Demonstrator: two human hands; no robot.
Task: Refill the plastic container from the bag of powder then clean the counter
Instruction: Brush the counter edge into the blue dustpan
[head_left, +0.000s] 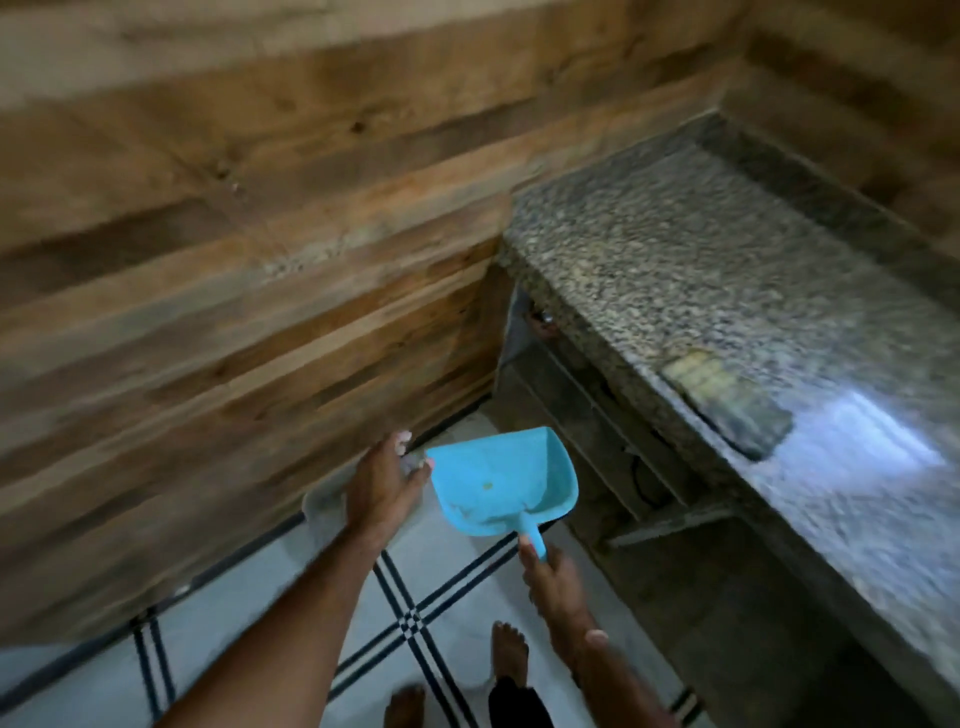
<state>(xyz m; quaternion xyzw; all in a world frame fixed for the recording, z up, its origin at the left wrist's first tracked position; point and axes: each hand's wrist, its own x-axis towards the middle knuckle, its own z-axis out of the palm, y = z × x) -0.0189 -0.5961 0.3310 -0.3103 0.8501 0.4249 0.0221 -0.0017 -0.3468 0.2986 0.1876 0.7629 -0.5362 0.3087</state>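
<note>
My right hand (551, 578) grips the handle of a light blue plastic dustpan (498, 478) and holds it above the floor, left of the granite counter (675, 270). A few pale crumbs lie inside the pan. My left hand (382, 488) hovers at the pan's left front corner with fingers apart and whitish powder on the fingertips. Beneath that hand a pale translucent thing (319, 501) sits on the floor by the wall, too blurred to identify. No powder bag or plastic container shows.
A rectangular scrub sponge (727, 405) lies near the counter's front edge. Open shelves (597, 431) run under the counter. A wooden plank wall (234, 260) stands to the left. My bare feet (509, 649) are on white tiles with dark stripes.
</note>
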